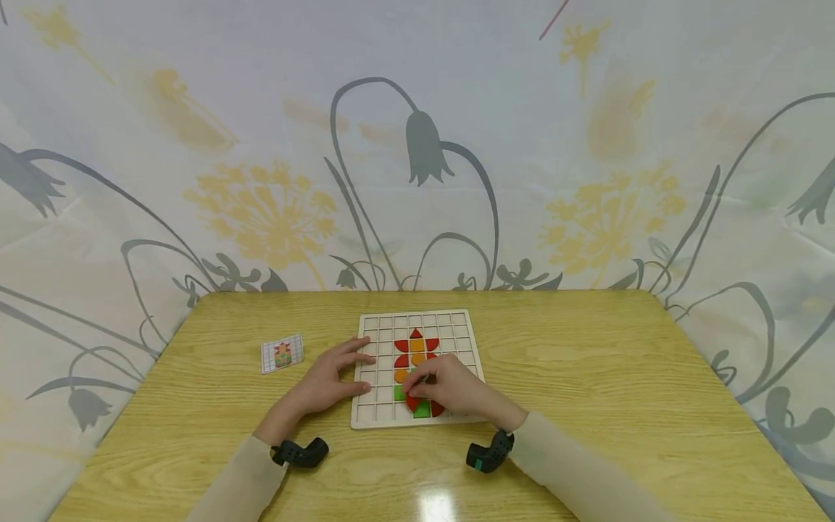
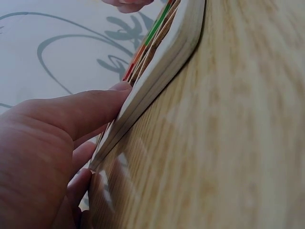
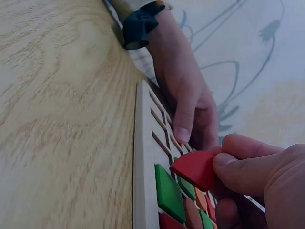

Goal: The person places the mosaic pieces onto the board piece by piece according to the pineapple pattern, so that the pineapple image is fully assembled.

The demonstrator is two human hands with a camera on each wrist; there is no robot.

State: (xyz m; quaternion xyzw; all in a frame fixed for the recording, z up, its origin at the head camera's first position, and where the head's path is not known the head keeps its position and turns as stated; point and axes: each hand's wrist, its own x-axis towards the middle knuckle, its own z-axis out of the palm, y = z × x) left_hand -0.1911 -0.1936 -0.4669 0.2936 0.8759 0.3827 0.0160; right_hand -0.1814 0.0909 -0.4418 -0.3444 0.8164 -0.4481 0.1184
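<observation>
A pale wooden grid board [image 1: 385, 415] lies on the table, with red, orange and green pieces set in a pattern down its middle columns. My right hand [image 1: 451, 384] pinches a red quarter-circle piece [image 3: 194, 168] between thumb and fingers, close over the near rows of cells. Below that piece in the right wrist view, a green square [image 3: 167, 193] sits in the board. My left hand [image 1: 331, 373] rests along the board's left edge, fingers spread and fairly straight. In the left wrist view its thumb [image 2: 112, 98] touches the board's rim. The right hand hides part of the pattern.
A small printed card [image 1: 283, 354] with a coloured grid picture lies left of the board. The wooden table [image 1: 574, 348] runs back to a flower-patterned cloth [image 1: 522, 217]. Each wrist wears a dark band-mounted device [image 1: 491, 452].
</observation>
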